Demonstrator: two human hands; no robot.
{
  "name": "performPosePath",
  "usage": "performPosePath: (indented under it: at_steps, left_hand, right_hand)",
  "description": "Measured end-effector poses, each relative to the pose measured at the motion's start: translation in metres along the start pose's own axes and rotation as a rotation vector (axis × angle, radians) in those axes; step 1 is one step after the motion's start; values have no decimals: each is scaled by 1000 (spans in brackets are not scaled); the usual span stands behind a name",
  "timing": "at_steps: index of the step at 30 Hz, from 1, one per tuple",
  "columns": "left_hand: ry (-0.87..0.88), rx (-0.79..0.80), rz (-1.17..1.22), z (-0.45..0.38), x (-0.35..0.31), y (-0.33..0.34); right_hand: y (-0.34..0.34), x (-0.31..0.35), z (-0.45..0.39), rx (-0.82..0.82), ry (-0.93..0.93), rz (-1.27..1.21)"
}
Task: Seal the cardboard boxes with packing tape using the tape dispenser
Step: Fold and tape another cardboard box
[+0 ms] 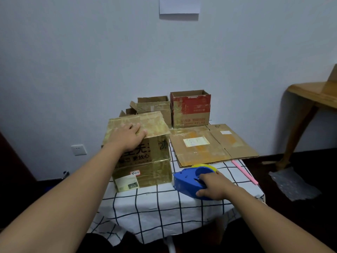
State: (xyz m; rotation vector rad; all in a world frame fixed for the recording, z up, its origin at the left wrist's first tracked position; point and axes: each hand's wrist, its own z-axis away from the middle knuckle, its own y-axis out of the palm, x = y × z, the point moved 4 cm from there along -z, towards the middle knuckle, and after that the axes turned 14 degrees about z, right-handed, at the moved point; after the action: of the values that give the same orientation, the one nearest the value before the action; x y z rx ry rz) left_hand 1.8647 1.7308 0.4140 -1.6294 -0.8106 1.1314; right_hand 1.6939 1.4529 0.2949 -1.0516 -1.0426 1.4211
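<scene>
A single head-worn wide-angle camera looks forward and down from above the table (164,207), facing the wall (91,61). Both forearms enter from the bottom corners. The near table edge sits close; the floor at right and a wall socket (78,150) fall within view.

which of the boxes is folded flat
The flattened box, lying on the checked cloth right of the closed box under the left hand; the others stand upright.
</scene>
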Motion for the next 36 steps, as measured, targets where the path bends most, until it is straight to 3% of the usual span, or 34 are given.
performPosePath:
  at_steps: [10,15,22,25,28,31,36]
  left_hand:
    - [-13,30,36,2,-2,-2]
    - [-23,89,64,-3,-4,-5]
    - [18,54,334,-12,0,-22]
    - [1,-83,526,-15,10,-34]
    - [-83,-212,937,-18,20,-45]
    - [-100,-204,1323,-16,24,-53]
    - [-49,-146,1547,-8,33,-56]
  right_hand:
    - [-56,-37,32,-265,-21,-245]
    - [-121,-39,34,-475,-71,-224]
    - [-205,3,-7,-683,-152,-135]
    - [-229,26,-35,-707,-216,-119]
    - [-239,48,-61,-733,-280,-55]
    - [-236,62,-84,-685,-335,-58]
    - [-223,76,-106,-585,-369,-65]
